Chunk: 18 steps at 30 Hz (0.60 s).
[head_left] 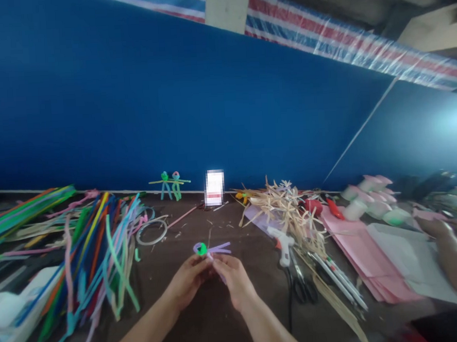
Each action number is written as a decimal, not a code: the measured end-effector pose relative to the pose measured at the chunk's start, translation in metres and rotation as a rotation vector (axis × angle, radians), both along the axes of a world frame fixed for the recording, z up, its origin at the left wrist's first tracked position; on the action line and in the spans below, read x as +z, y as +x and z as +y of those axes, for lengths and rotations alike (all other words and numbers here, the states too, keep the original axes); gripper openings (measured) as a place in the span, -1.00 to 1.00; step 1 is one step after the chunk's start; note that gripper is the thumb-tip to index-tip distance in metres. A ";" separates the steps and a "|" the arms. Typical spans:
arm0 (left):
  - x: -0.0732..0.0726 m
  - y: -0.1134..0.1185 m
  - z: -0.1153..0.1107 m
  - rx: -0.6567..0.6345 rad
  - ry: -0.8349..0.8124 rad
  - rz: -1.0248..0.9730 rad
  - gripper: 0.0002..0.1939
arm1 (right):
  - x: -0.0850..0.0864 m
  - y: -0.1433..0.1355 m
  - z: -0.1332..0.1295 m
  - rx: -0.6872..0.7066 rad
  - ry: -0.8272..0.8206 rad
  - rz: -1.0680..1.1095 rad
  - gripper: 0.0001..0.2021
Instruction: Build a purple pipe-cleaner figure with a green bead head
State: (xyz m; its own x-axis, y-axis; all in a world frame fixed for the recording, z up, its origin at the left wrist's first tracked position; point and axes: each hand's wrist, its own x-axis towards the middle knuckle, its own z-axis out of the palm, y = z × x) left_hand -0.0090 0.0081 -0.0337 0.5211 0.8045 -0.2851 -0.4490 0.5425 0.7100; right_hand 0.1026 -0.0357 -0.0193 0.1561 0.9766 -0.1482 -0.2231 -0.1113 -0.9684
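A small pipe-cleaner figure (201, 249), with a green ball at one end and purple stems sticking out to the right, is pinched between my two hands above the dark table. My left hand (189, 280) has its fingers closed on it from the left, just below the green part. From the other side my right hand (234, 278) grips the purple stems between thumb and fingers. The lower part of the figure is hidden behind my fingers. Two finished-looking pipe-cleaner figures (170, 186) stand upright at the back, against the blue wall.
Loose pipe cleaners (90, 257) in many colours lie left, beside a ring of wire (151, 231). On the right are a glue gun (284, 244), scissors (303, 285), dried strips (281, 209) and pink sheets (365, 255). Another person's hand (456, 255) is at far right.
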 end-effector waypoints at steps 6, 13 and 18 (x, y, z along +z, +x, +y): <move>-0.004 -0.004 0.008 0.090 -0.125 0.058 -0.91 | 0.005 0.070 -0.010 -0.268 0.066 -0.797 -0.83; -0.004 -0.003 0.010 0.038 -0.075 0.025 -0.86 | 0.015 0.163 -0.017 -0.338 -0.660 -1.460 -0.57; -0.004 -0.006 0.010 0.007 -0.074 -0.034 -0.82 | 0.015 0.171 -0.013 -0.201 -0.763 -1.437 -0.53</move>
State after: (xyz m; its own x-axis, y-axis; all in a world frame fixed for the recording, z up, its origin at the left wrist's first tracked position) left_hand -0.0148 0.0185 -0.0378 0.5259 0.7854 -0.3264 -0.4762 0.5899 0.6522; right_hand 0.2732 -0.0482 -0.0041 0.6913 0.6978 -0.1877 0.6891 -0.7148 -0.1192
